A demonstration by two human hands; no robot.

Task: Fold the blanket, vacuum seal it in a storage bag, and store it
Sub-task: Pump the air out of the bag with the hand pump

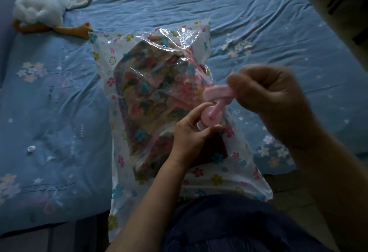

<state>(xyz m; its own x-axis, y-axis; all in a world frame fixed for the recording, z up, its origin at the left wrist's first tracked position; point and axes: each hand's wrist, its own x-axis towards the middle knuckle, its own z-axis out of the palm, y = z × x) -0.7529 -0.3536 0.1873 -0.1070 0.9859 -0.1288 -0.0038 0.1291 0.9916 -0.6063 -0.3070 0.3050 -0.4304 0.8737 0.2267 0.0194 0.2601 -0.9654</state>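
Observation:
A clear storage bag (103, 56) printed with small flowers lies on the bed, its near end hanging over the bed's front edge. Inside it sits the folded floral blanket (151, 100). A pink hand pump (211, 116) stands upright on the bag's right half. My left hand (191, 134) grips the pump's barrel just below its pink top. My right hand (268, 94), blurred, is curled round the pink T-handle (216, 92), which is raised above the barrel on its rod.
The bed wears a wrinkled blue sheet (249, 18) with flower prints. A white plush goose (39, 6) with orange feet lies at the far left. A small white object (30, 148) rests on the sheet at the left. Wooden furniture (338, 2) stands at the upper right.

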